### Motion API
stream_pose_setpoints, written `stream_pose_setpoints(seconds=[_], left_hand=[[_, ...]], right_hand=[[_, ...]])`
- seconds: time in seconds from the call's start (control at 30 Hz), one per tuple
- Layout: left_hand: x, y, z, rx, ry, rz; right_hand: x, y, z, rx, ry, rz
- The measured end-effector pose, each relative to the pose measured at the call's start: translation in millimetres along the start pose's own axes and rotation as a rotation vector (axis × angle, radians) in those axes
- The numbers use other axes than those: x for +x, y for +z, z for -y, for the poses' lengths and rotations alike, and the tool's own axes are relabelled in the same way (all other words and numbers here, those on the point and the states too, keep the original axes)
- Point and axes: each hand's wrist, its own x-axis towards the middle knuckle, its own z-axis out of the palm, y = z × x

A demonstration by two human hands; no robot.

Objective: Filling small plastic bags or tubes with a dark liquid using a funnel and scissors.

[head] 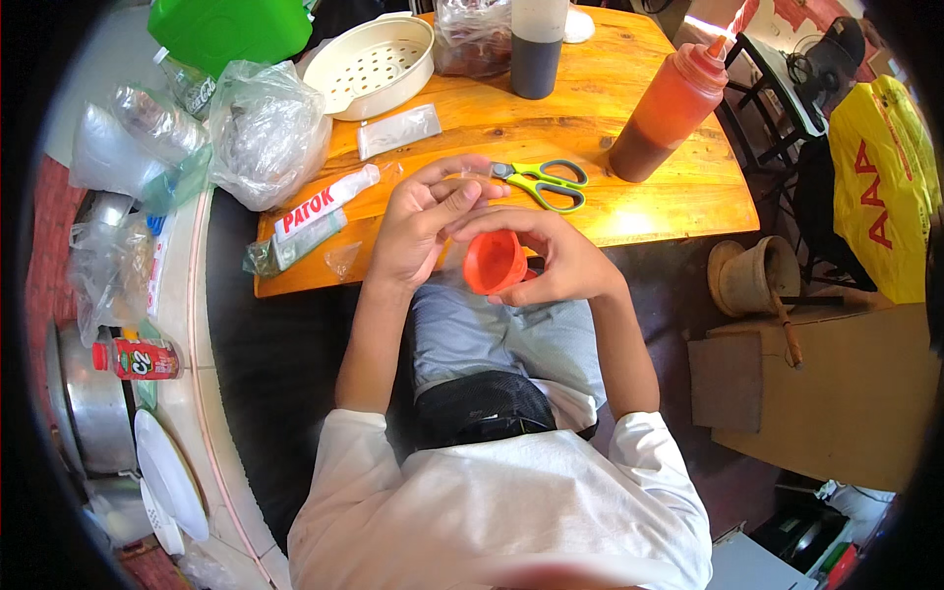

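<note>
My right hand (pixel 562 251) holds a small red cup-shaped plastic piece (pixel 493 262), its wide opening turned toward me. Close beside it, my left hand (pixel 424 221) is raised over the front edge of the wooden table (pixel 457 140). Its thumb and fingers come together near the right fingertips; whether something thin is pinched there is unclear. Just beyond both hands lie scissors (pixel 549 181) with green and grey handles, their blades mostly hidden by my left fingers. Left of the hands, a pack of plastic bags with red lettering (pixel 324 200) rests on the table.
A reddish squeeze bottle (pixel 667 114) stands at the right, a bottle of dark liquid (pixel 532 70) at the back. Behind are a cream perforated basket (pixel 369 70) and a bulging plastic bag (pixel 269 136). A tiled ledge (pixel 203 402) runs along the left; a cardboard box (pixel 826 383) sits right.
</note>
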Motion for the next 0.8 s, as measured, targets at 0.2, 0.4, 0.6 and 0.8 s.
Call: stream_pose_setpoints(seconds=[0.2,0.4,0.6,0.8], left_hand=[[-3.0,3.4,-4.3,0.227,0.162,-0.097],[-9.4,13.0,-9.1,0.32,0.146,-0.084],[-9.4,22.4,-7.9,0.343,0.176,-0.064],[-12.3,26.6,-10.9,0.403,0.159,-0.05]], right_hand=[[-13.8,-10.3,5.7,0.012,-0.127,-0.209],[0.7,-26.5,21.0,0.106,-0.412,-0.531],[23.9,-13.9,34.2,0.17,-0.584,-0.575],[26.5,-5.9,20.5,0.092,-0.531,-0.597]])
